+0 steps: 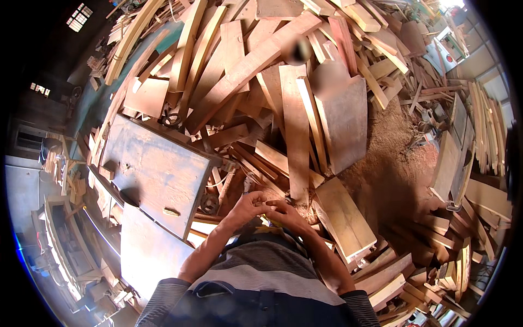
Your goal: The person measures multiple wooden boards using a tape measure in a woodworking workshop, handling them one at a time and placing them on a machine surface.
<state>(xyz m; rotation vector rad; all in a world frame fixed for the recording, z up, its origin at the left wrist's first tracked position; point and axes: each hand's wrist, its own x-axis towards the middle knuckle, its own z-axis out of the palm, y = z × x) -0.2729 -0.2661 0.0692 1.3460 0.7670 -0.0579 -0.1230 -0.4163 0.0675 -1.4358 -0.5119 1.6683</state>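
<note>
My left hand (251, 206) and my right hand (285, 213) meet close in front of my body, at the lower middle. The fingers of both are bent inward and nearly touch. Whatever the left one pinches is too small to name. A bit of yellow shows under my right hand, whose grip is partly hidden. Just beyond them stands a long wooden plank (296, 131), its near end close to the right hand. A thick wooden board (344, 218) lies to the right. On the left is a metal machine table (158, 163) dusted with sawdust.
A big heap of planks and offcuts (256, 49) fills the far side. Sawdust (392, 136) covers the floor at right, with more scrap wood (436, 272) at the lower right. Tall strips (487, 125) lean at the right wall. A small wood scrap (171, 211) rests on the machine table.
</note>
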